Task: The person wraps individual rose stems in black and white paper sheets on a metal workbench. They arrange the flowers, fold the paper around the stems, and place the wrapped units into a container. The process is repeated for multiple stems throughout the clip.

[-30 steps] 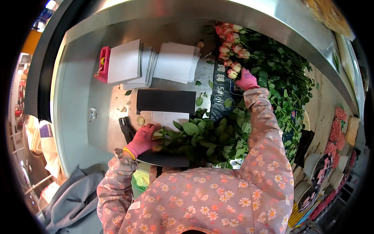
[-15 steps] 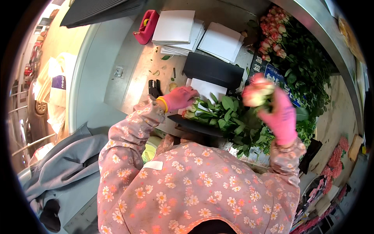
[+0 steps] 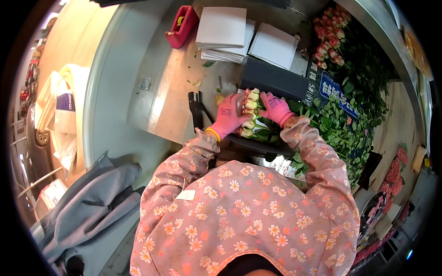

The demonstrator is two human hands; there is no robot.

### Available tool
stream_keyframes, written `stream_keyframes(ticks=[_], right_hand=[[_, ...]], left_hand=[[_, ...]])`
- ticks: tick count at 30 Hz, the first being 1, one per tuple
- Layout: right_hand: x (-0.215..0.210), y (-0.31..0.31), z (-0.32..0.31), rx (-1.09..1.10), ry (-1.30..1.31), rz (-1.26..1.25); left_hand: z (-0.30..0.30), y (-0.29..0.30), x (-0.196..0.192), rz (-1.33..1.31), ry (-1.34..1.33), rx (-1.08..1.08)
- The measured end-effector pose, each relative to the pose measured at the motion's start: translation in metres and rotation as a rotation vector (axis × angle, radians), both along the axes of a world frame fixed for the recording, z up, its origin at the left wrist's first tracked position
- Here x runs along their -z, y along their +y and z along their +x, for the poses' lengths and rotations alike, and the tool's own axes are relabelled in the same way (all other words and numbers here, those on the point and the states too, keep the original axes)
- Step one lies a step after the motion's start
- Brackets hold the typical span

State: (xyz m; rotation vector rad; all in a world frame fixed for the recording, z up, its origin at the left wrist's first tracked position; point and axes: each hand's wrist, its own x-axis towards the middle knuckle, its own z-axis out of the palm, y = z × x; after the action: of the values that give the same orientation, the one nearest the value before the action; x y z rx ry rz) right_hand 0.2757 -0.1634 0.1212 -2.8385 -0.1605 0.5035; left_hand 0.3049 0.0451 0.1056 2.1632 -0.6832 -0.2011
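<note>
A row of cream roses with pink-tinged edges [image 3: 250,112] lies in a black V-shaped holder [image 3: 275,82], stems toward the right. My left hand [image 3: 229,115], in a pink glove with a yellow cuff, rests open against the tops of the heads. From the stem side, my right hand [image 3: 277,110], also pink-gloved, closes its fingers on a rose just below the heads. Its fingertips are partly hidden among the flowers and leaves. Left of the holder lies a black forked hand tool [image 3: 197,110].
Behind the holder sit stacks of white card sheets [image 3: 222,27] and a red tape dispenser [image 3: 182,27]. Pink roses [image 3: 329,39] with dense foliage [image 3: 363,92] fill the right side, beneath a curved metal edge [image 3: 377,32]. Grey cloth [image 3: 99,198] hangs at lower left.
My right hand has come left from above the foliage and brought its rose down to the row. My left hand now lies against the heads. The view has shifted slightly.
</note>
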Motion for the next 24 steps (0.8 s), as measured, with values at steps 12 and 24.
stream_keyframes(ticks=[12, 24], right_hand=[[-0.079, -0.025, 0.053, 0.214, 0.215, 0.238], [0.068, -0.192, 0.14, 0.79, 0.089, 0.618]], left_hand=[[0.059, -0.012, -0.022, 0.159, -0.177, 0.611], [0.057, -0.016, -0.03, 0.2, -0.058, 0.614]])
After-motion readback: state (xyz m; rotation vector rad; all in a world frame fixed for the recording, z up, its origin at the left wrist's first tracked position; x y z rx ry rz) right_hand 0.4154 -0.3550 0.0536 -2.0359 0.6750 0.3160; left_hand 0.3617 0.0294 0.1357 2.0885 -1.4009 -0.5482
